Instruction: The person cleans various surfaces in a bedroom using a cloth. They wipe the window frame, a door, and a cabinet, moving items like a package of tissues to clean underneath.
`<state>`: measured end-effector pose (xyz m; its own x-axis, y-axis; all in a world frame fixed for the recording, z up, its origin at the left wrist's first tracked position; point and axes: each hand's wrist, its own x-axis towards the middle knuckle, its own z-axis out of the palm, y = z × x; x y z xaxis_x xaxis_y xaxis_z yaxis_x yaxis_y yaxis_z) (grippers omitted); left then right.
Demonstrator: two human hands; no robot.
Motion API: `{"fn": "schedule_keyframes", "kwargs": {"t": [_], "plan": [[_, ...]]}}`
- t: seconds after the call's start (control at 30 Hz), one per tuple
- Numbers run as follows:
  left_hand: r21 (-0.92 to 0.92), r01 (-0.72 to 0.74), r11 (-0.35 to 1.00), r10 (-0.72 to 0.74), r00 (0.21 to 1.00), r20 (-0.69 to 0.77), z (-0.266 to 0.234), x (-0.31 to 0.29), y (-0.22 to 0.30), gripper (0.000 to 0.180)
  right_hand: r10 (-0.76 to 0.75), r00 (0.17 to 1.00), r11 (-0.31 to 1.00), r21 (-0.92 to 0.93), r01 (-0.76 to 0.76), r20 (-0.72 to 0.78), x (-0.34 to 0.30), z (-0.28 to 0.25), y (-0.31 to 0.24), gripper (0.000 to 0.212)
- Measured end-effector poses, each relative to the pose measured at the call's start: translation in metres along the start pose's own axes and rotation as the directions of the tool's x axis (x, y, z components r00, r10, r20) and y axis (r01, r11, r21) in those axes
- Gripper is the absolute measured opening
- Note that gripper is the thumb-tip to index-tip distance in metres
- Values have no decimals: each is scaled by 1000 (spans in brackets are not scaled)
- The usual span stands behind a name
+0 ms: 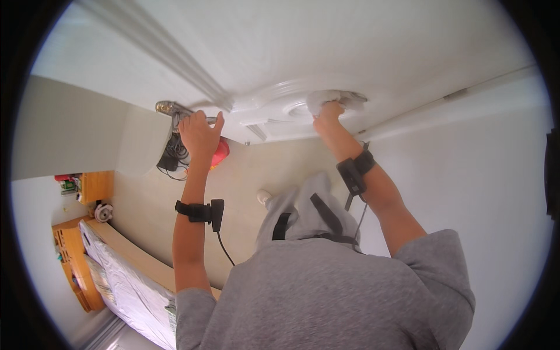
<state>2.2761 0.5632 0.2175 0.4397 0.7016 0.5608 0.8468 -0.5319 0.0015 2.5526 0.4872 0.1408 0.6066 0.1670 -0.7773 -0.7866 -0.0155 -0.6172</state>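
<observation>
A white door (pixel 420 41) with raised, curved molding (pixel 274 99) stands in front of me. My right hand (pixel 330 114) grips a bunched white cloth (pixel 321 100) and presses it against the molded panel. Part of the cloth is blurred. At the door's left edge, my left hand (pixel 200 135) has its fingers curled over a metal door handle (pixel 167 107), with the thumb raised apart. The handle's far end shows past my fingers, while the hand hides the rest of it.
Dark cables (pixel 171 154) and a red object (pixel 220 153) lie behind my left hand. A bed (pixel 125 280) with a wooden headboard (pixel 76 262), a small fan (pixel 104 212) and a wooden cabinet (pixel 97 185) are at the left. A white wall (pixel 455 175) is close on the right.
</observation>
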Motion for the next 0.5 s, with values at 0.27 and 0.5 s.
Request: {"fn": "schedule_keyframes", "kwargs": {"t": [0.27, 0.5], "plan": [[-110, -76, 991, 73, 997, -29, 11, -8, -4, 38, 129, 931, 981, 96, -171, 341, -29, 45, 81, 36], [-158, -107, 982, 98, 993, -64, 14, -13, -8, 39, 484, 673, 796, 38, -604, 560, -26, 79, 162, 32]]}}
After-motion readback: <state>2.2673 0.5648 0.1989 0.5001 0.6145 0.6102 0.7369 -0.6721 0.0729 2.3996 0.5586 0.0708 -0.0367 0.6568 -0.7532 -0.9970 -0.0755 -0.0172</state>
